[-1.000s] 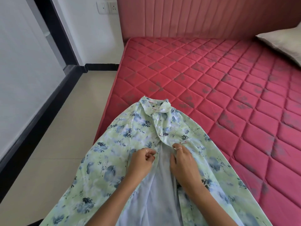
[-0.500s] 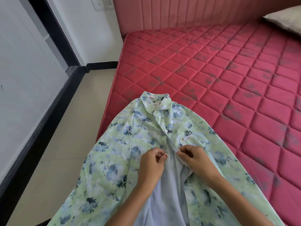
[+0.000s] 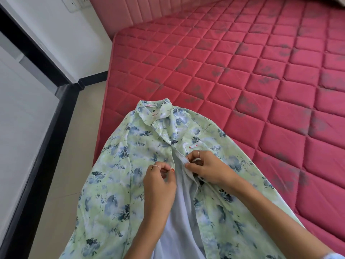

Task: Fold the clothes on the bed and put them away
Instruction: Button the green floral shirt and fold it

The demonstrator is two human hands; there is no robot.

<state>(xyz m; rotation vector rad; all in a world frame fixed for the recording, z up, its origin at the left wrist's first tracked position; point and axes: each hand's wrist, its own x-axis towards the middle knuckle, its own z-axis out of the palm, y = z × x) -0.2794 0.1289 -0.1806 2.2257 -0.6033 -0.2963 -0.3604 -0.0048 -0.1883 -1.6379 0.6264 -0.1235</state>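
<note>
Change: both hands sit a bit lower on the placket than 1 s ago; the 2 front edges are drawn closer at chest level, w/ the gap below open as before. Camera view has tilted, shirt itself hasn't shifted on the bed.
Meaning: looks like buttoning the front shut before folding; task at early stage, no fold made, nothing put away yet.
Left hand (image 3: 158, 181): fingers curled, thumb and forefinger pinching the left front edge of the light-green shirt w/ blue floral print (image 3: 119, 165); thin ring on one finger.
Right hand (image 3: 207, 168): fingers curled, pinching the opposite placket edge, fabric bunched betw. thumb and forefinger; ring visible too.
Button/hole: too small to tell if engaged.
Shirt position: front up, collar (image 3: 155, 114) pointing to the headboard, upper body on the corner of the bed, lower part hanging off toward the person; pale lining shows in the open gap.
Bed: pink-red quilted mattress (image 3: 242, 71), padded pink headboard (image 3: 115, 14) behind.
Around: beige tiled floor (image 3: 61, 146) left of the bed, white wall w/ black skirting.
</note>
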